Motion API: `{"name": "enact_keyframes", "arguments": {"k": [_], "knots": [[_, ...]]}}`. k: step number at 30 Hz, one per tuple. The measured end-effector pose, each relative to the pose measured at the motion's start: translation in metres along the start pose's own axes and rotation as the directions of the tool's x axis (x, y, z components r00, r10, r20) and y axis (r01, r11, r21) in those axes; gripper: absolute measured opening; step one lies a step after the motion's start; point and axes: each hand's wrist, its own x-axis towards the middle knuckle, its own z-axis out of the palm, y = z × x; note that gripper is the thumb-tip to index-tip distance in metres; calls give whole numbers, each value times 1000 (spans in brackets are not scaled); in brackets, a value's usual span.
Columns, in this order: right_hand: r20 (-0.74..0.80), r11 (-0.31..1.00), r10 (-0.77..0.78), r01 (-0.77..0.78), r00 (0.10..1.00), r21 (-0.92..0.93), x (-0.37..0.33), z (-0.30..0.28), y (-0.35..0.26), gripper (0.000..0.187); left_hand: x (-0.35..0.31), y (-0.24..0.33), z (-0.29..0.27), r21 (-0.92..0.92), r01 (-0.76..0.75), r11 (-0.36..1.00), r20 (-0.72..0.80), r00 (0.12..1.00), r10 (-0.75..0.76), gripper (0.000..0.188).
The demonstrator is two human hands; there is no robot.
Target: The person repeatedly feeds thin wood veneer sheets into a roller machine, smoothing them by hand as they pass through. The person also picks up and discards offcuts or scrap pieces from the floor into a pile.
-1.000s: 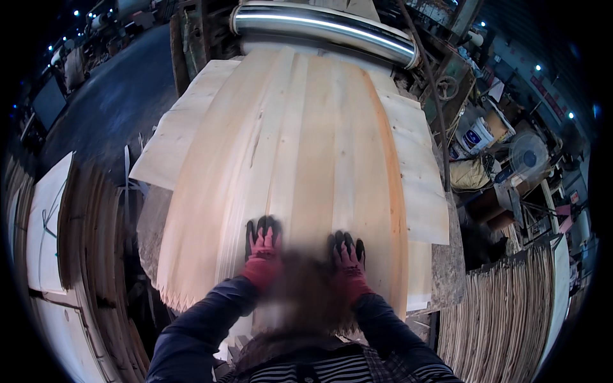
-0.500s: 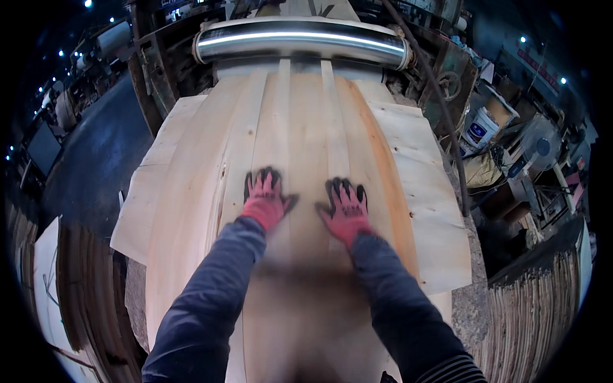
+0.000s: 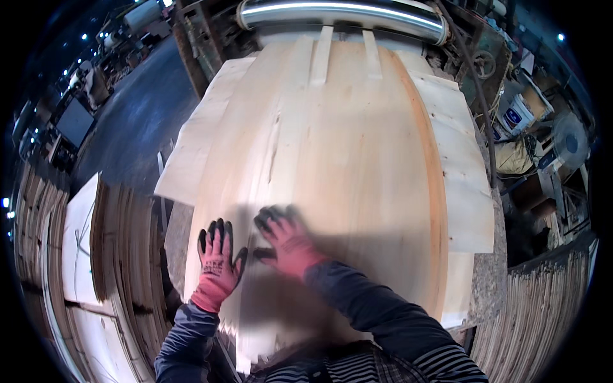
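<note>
A wide pale wood veneer sheet (image 3: 345, 153) lies on a stack in front of me and runs up to a shiny metal roller (image 3: 345, 11) at the far end. My left hand (image 3: 217, 262), in a red glove with black fingertips, lies flat on the sheet's near left edge, fingers spread. My right hand (image 3: 287, 239), gloved the same way, presses flat on the sheet just right of the left hand; it is blurred. Neither hand holds anything.
Stacks of veneer sheets (image 3: 96, 268) stand at the left, and more edge-on sheets (image 3: 536, 319) at the lower right. A dark floor (image 3: 134, 121) lies at the far left. Buckets and machine parts (image 3: 523, 115) crowd the right side.
Both hands have pulled back from the middle of the sheet toward me and shifted left. The right hand has crossed over to sit close beside the left.
</note>
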Motion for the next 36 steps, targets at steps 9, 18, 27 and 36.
{"name": "enact_keyframes", "arguments": {"k": [9, 18, 27, 36], "knots": [[121, 882, 357, -291, 926, -370, -124, -55, 22, 67, -111, 42, 25, -154, -80, 985, 149, 984, 103, 65], [54, 890, 414, -392, 908, -231, -179, -25, -60, 77, -91, 82, 52, -66, -91, 994, 366, 924, 109, 73], [202, 863, 448, -363, 871, -351, -164, -86, 54, 73, -25, 101, 81, -240, -210, 948, 71, 970, 233, 69], [-39, 765, 599, -586, 800, -268, -154, -66, 58, 73, 24, 131, 85, -249, -58, 967, 195, 975, 108, 74]]}}
